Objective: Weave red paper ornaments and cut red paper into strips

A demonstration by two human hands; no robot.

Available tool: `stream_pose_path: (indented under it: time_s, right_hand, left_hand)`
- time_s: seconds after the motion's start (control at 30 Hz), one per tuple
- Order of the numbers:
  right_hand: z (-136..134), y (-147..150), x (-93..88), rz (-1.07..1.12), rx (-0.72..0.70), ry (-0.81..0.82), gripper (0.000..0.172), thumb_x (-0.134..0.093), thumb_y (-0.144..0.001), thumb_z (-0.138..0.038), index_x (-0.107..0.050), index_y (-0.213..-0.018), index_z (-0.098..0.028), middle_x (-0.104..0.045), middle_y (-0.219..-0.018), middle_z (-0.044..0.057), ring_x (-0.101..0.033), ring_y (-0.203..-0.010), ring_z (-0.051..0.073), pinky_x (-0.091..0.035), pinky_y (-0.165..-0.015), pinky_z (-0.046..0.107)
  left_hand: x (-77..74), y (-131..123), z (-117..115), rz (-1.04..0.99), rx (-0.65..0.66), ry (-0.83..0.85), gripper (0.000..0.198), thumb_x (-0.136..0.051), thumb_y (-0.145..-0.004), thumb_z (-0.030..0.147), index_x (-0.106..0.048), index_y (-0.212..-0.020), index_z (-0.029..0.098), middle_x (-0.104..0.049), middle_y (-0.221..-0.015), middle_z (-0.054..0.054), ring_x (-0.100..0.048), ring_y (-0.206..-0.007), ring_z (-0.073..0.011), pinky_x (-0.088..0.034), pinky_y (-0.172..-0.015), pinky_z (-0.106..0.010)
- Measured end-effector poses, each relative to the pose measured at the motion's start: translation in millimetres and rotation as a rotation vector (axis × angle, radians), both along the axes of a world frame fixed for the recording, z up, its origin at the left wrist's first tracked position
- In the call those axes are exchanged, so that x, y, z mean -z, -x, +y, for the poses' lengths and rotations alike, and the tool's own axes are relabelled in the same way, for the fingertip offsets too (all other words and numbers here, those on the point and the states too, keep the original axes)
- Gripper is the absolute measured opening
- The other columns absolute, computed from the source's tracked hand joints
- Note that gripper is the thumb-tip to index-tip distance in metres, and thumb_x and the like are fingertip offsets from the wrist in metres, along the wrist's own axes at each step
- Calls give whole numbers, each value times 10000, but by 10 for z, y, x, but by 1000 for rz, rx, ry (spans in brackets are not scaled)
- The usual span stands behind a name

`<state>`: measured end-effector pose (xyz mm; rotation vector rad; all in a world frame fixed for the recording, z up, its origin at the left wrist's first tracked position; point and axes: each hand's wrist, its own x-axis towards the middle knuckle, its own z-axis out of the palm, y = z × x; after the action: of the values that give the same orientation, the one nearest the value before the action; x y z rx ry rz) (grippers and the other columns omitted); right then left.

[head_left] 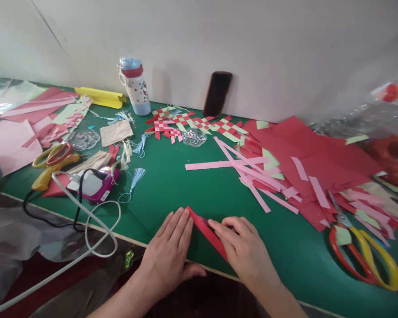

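A folded-looking red paper strip (209,235) lies slantwise on the green table near its front edge. Flat on the table, my left hand (173,240) has its fingers stretched out, with the fingertips at the strip's far end. My right hand (243,247) is closed in a pinch over the strip's right side. Between its fingers shows a thin dark tool (204,221), mostly hidden, whose kind I cannot make out. Pink paper strips (248,170) lie in a loose pile beyond my right hand.
Scissors (365,256) lie at the right, by red paper sheets (295,154). Woven paper pieces (192,121), a dish of small beads (194,137), a phone (217,93) and a bottle (135,86) are at the back. Left are a glue gun (49,174), tassels (134,181) and a white cable (97,251).
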<state>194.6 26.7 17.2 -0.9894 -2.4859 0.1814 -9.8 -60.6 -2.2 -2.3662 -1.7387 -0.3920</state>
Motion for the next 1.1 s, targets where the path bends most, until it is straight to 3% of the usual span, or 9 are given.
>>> stream_pose_path:
  time_s: [0.37,0.73,1.1]
  right_hand:
    - [9,30,15,22,-13,4,321,-453,-971,-156,-706,-1147,-241,-626,-838,58,-559,-782,162,-459,-750,309]
    - [14,59,-4,19,-2,-3,325,-449,-967,-152,-710,-1137,-247,-623,-837,53,-560,-769,166,-454,-736,320]
    - [14,68,25,25,13,11,319,-455,-971,-162,-712,-1134,-259,-629,-841,55,-567,-792,163,-453,-764,317]
  left_hand:
    - [8,-3,-9,-2,-4,20,1042,-299,-772,845,-438,-1411,33,-434,-1493,-192,-301,-1438,-293,-285,-1165,-418]
    - [-19,-9,17,12,-8,-26,1021,-252,-782,842,-510,-1349,33,-479,-1462,-180,-390,-1392,-283,-253,-1167,-393]
    - [23,-4,-8,-13,-6,6,965,-350,-822,796,-429,-1410,34,-451,-1481,-192,-295,-1441,-288,-279,-1165,-416]
